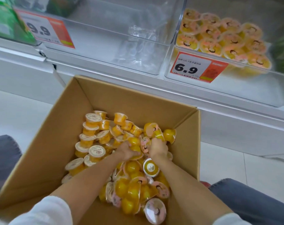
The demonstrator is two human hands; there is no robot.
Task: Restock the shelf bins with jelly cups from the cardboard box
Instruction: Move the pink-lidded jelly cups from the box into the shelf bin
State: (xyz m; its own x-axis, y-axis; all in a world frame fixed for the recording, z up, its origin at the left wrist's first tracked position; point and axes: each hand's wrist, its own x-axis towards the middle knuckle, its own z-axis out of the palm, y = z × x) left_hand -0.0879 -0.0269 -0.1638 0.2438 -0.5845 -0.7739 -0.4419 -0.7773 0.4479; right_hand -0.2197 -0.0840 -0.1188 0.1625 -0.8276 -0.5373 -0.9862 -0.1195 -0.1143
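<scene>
head step: pickup, both hands down inside the cardboard box [60, 127], gathering jelly cups [133, 189]
left hand [127, 151]: fingers curled round yellow cups, gripping
right hand [158, 149]: just beside the left, clamped on a pink-lidded bunch
cups: heaped under and around both hands
next: probably lift both handfuls to the part-filled bin [251, 71] up beyond the right hand; needs a firm hold, loose cups could drop

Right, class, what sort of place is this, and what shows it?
Most likely a shop aisle: a 6.9 price tag on a clear shelf bin, a cardboard box of jelly cups.
</scene>
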